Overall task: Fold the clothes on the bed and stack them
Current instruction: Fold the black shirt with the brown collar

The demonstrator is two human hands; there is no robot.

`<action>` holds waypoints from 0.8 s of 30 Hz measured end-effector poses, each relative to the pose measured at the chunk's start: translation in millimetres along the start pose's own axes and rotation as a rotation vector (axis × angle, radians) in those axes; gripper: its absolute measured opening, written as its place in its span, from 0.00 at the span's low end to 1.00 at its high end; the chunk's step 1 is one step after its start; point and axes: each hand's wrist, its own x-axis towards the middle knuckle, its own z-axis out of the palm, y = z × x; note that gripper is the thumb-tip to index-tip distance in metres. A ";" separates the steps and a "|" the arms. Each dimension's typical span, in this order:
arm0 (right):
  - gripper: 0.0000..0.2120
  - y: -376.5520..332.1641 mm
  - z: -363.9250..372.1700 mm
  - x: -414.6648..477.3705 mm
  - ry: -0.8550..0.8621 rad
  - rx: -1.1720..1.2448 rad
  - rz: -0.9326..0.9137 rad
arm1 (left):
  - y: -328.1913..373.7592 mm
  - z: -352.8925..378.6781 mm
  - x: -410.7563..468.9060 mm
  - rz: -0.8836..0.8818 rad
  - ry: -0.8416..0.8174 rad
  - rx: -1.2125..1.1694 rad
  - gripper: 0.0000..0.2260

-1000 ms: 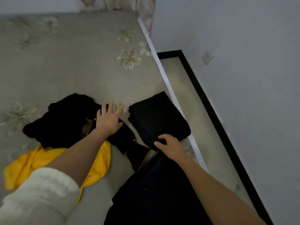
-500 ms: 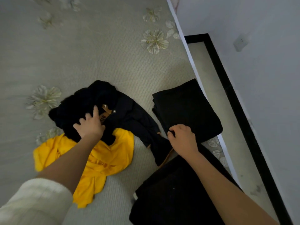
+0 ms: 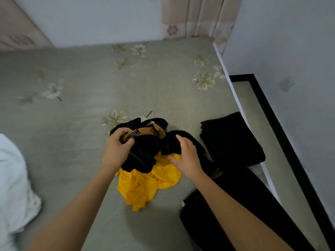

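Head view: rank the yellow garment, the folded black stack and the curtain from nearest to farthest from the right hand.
1. Yellow garment, just below the right hand.
2. Folded black stack, off to the hand's right.
3. Curtain, far back at the top of the view.

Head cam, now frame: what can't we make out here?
All head view.
- Crumpled yellow garment: top hidden under the crumpled black jacket with tan lining.
- Jacket's label: lettering too small.
- Right hand: fingers behind its own back; grip unclear.
- Folded black pile: layers lost in darkness.
- White fabric: cut by left edge.
- Black cloth, lower right: covered by right forearm, cut by bottom edge.
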 end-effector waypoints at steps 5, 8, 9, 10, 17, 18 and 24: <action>0.27 -57.6 -1.8 -41.6 0.023 0.171 -0.055 | 32.4 -67.8 -65.6 0.050 -0.004 -0.153 0.13; 0.05 -88.6 -10.5 -77.9 0.088 0.194 -0.111 | 41.6 -110.0 -106.4 0.067 0.023 -0.175 0.15; 0.03 -100.1 -14.4 -90.7 0.095 0.192 -0.149 | 44.0 -125.0 -120.0 0.064 0.047 -0.171 0.15; 0.02 -112.3 -18.9 -103.1 0.091 0.195 -0.187 | 47.2 -140.2 -133.9 0.069 0.073 -0.169 0.15; 0.02 -217.0 -56.4 -188.6 0.151 0.206 -0.404 | 73.0 -246.7 -219.1 0.158 0.242 -0.115 0.14; 0.03 -234.7 -60.9 -201.4 0.176 0.205 -0.445 | 78.0 -263.3 -228.5 0.184 0.268 -0.109 0.13; 0.11 -317.3 -74.2 -284.7 0.307 0.232 -0.681 | 107.2 -357.9 -288.6 0.367 0.374 -0.105 0.18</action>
